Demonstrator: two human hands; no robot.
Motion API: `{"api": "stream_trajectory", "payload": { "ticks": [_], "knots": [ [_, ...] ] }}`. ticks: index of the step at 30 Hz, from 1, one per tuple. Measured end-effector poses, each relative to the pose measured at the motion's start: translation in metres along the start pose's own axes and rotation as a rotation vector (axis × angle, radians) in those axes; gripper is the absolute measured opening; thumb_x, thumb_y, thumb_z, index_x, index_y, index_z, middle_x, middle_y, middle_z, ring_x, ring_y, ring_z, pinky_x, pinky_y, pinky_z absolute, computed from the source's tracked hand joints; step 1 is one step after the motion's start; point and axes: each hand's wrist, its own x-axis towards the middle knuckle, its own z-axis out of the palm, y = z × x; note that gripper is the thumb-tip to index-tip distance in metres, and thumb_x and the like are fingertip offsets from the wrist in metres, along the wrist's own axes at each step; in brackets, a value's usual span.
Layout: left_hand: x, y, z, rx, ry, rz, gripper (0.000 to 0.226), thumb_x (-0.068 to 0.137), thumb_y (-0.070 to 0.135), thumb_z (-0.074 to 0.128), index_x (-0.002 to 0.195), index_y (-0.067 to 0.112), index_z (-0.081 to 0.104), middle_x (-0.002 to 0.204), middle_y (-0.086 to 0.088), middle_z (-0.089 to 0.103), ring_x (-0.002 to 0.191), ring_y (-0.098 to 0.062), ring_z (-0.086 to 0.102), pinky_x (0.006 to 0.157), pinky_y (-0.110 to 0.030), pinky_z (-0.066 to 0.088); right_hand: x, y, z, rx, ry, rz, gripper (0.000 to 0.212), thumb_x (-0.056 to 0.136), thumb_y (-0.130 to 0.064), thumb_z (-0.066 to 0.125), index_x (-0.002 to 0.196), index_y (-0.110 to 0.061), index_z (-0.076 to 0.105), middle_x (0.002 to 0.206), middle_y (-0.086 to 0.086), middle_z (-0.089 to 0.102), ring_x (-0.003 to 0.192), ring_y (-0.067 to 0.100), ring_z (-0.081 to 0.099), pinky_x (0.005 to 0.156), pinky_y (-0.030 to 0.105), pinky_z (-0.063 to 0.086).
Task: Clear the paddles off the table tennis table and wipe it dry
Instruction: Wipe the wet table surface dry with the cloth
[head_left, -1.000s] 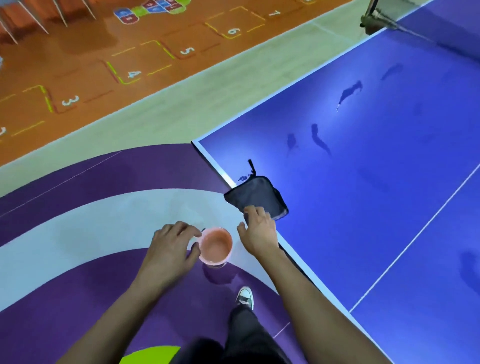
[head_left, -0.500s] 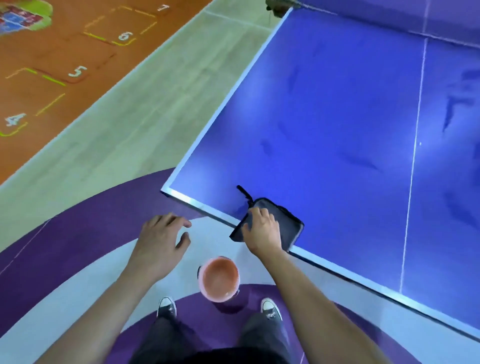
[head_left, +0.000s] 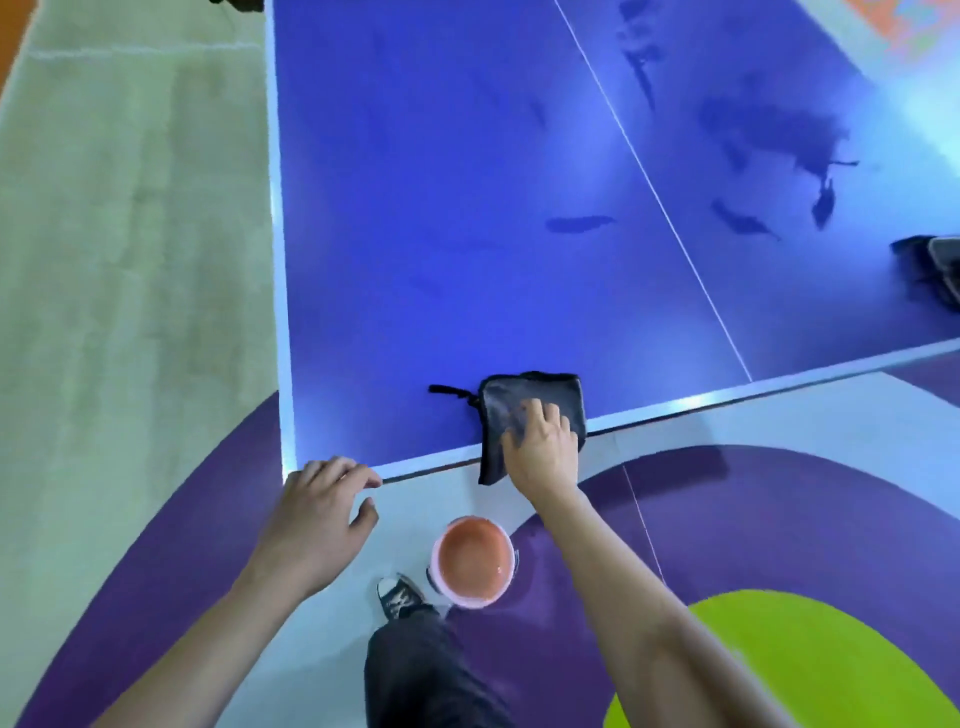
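Note:
A dark grey cloth (head_left: 540, 402) with a black loop lies on the near edge of the blue table tennis table (head_left: 467, 234), partly hanging over the edge. My right hand (head_left: 543, 452) rests on the cloth with fingers curled into it. My left hand (head_left: 317, 519) hovers open just below the table's near left corner, holding nothing. Dark wet patches (head_left: 579, 224) spread over the table, thicker at the far right. A dark object (head_left: 935, 270), cut off by the frame, lies on the table at the right edge.
A pink bucket (head_left: 472, 561) stands on the floor between my arms, beside my shoe (head_left: 397, 597). The floor is purple, white and green (head_left: 805, 665) near me, with pale wood flooring (head_left: 130, 234) left of the table. A white centre line (head_left: 654, 192) runs down the table.
The view has swung right, so the table now lies straight ahead. My right hand stays on the cloth at the table edge. My left hand has left the bucket and moved up toward the table corner.

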Motion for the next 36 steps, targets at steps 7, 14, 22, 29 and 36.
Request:
{"api": "stream_trajectory", "payload": {
  "ticks": [7,14,22,29,36],
  "knots": [
    [0.064,-0.066,-0.027,0.074,-0.119,0.102,0.048,0.086,0.046,0.030,0.104,0.027,0.070,0.103,0.011,0.063,0.094,-0.022,0.060,0.087,-0.039,0.048,0.028,-0.024,0.078,-0.066,0.128,0.226,0.068,0.107,-0.050,0.026,0.164,-0.019,0.006,0.171,0.007,0.004,0.158,0.025,-0.001,0.126,0.053,-0.004],
    [0.132,-0.100,-0.043,0.156,-0.255,0.234,0.049,0.086,0.049,0.028,0.104,0.029,0.069,0.102,0.014,0.061,0.095,-0.019,0.058,0.085,-0.031,0.040,0.045,-0.022,0.080,-0.130,0.204,0.285,0.069,0.106,-0.054,0.028,0.164,-0.020,0.011,0.170,0.006,0.011,0.158,0.020,0.002,0.127,0.052,0.002],
    [0.229,-0.068,-0.020,0.186,-0.334,0.584,0.031,0.089,0.043,0.038,0.102,0.035,0.065,0.099,0.021,0.056,0.090,-0.012,0.056,0.082,-0.029,0.043,0.104,0.014,0.062,-0.102,0.244,0.395,0.064,0.106,-0.057,0.016,0.163,-0.029,0.006,0.171,-0.002,0.006,0.157,0.013,-0.003,0.127,0.049,0.000],
    [0.319,-0.039,0.012,0.137,-0.403,0.892,0.033,0.089,0.040,0.038,0.107,0.031,0.065,0.104,0.017,0.057,0.094,-0.015,0.054,0.087,-0.032,0.048,0.156,0.037,0.038,-0.103,0.375,0.706,0.069,0.097,-0.074,0.022,0.160,-0.046,0.014,0.171,0.001,0.008,0.157,0.015,-0.002,0.123,0.057,-0.012],
    [0.413,0.003,0.044,0.121,-0.188,1.156,0.053,0.091,0.030,0.044,0.138,0.012,0.060,0.135,-0.012,0.058,0.119,-0.033,0.058,0.099,-0.046,0.049,0.169,0.026,0.039,-0.026,0.401,0.957,0.073,0.094,-0.078,0.018,0.159,-0.048,0.004,0.171,-0.003,0.000,0.157,0.012,-0.007,0.123,0.057,-0.012]
  ]
}}
